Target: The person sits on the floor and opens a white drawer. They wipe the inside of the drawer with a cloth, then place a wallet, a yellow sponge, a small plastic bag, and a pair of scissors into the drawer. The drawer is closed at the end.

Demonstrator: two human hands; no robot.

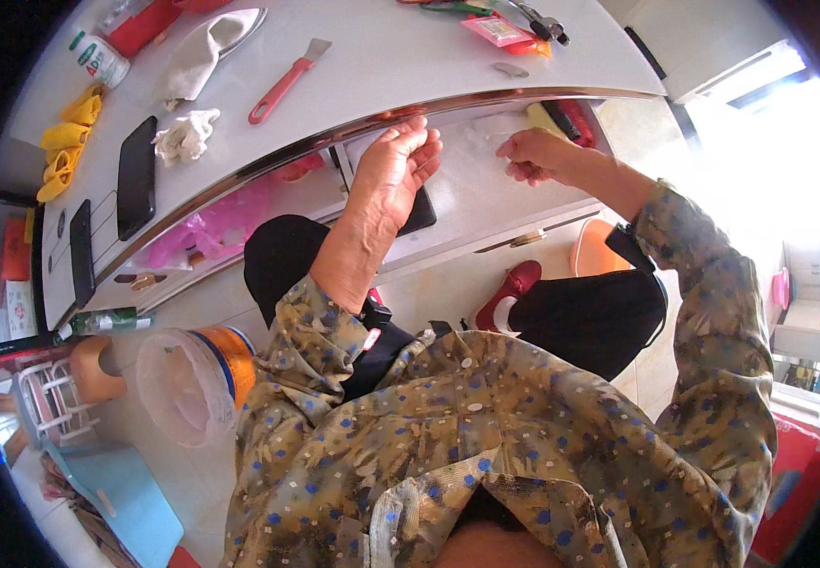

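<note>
My left hand (399,160) is raised at the table's front edge, over a pulled-out drawer (470,170), with its palm up, fingers slightly curled and nothing in it. To its right, above the same drawer, my right hand (534,155) has bent fingers; whether it holds anything small cannot be told. A black flat object (421,213) lies in the drawer, partly hidden by my left wrist. Beyond my right hand, red and black items (573,121) show at the drawer's back corner. On the tabletop lie a scraper with a pink handle (286,85) and a crumpled white tissue (186,136).
Another open drawer holds pink plastic bags (211,220). The tabletop carries a black smartphone (137,177), a yellow cloth (69,142), a white bottle (100,60) and a grey cloth (204,57). Below stand a lined bin (186,387) and an orange bucket (594,248).
</note>
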